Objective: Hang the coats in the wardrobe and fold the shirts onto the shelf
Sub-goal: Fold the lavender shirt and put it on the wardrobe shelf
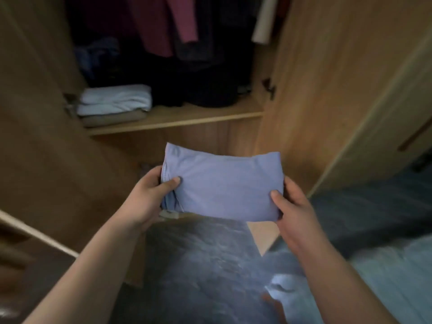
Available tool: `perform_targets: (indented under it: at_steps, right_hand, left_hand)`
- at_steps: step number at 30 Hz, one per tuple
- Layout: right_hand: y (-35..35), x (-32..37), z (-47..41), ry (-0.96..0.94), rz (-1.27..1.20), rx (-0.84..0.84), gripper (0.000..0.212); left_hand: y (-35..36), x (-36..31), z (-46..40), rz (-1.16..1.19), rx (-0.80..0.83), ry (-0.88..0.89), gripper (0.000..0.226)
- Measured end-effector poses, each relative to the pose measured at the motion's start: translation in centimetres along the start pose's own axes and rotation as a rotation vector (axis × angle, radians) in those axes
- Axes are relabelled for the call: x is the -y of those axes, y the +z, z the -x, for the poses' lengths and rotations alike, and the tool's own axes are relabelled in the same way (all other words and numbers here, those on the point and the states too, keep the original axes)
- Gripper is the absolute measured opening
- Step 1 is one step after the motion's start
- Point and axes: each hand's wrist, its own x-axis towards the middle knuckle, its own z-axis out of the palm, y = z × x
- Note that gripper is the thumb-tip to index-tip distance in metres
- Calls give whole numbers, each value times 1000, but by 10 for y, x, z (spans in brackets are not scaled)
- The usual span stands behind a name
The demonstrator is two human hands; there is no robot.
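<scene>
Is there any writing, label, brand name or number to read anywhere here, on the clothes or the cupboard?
None can be read.
Folded blue shirt, held by the left hand and right hand: plain cloth, no print or tag showing.
Folded pile on the shelf: no lettering visible; the picture is blurred.
</scene>
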Motion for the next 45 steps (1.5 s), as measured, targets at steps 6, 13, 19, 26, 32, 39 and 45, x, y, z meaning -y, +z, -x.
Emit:
perform_targets:
  at_steps: [6,13,19,26,32,39,45]
  right_hand:
    - [95,16,-73,13,9,150,40]
    - [156,3,-210,62,18,311,42]
    - [239,3,-322,174,12,545,43]
    - [344,-21,-399,263,35,587,45]
    - [420,-25,-443,84,218,503,41]
    - [443,-50,-458,-43,581,388,26]
    - [449,-46,-449,-359,930,264,56]
  left_hand:
    - [-66,-51,-35,66,-190,65,32]
    - [-103,-74,-132,-96,-375,134,34]
    - [-145,-110,-212,-195,-644,183,28]
    - [-205,-148,-273,-246,-838,211,42]
    - [-281,-171,-346,-264,-818,215,45]
    - [-320,-139,-403,-707,-790,-26,32]
    - [-301,-131,-408,-1310,-781,177,52]
